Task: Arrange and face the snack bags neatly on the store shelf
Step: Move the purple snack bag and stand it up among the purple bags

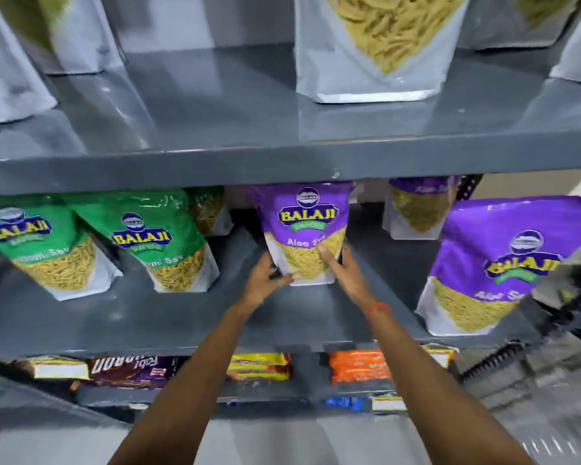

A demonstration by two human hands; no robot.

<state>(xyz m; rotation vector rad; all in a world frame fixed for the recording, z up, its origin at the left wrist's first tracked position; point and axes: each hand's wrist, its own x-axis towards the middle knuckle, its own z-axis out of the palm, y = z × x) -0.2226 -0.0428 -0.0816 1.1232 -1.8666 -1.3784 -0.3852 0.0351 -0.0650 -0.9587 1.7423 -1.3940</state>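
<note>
A purple Balaji Aloo Sev bag (304, 226) stands upright, face forward, at the middle of the grey middle shelf (182, 317). My left hand (265, 278) grips its lower left corner. My right hand (344, 273) presses its lower right side, thumb on the bag's front. A second purple bag (503, 263) stands near the shelf's front at the right, and a third (416, 209) sits further back. Two green Balaji sev bags (44, 243) (161, 239) lean at the left, with another green bag (208, 209) behind them.
The upper shelf (249, 156) carries several white-based bags, one with yellow sticks (376, 45) above the held bag. Below, the bottom shelf holds biscuit packs, brown (128, 370), yellow (259, 367) and orange (359, 365). Dark clutter lies past the shelf's right end (571, 297).
</note>
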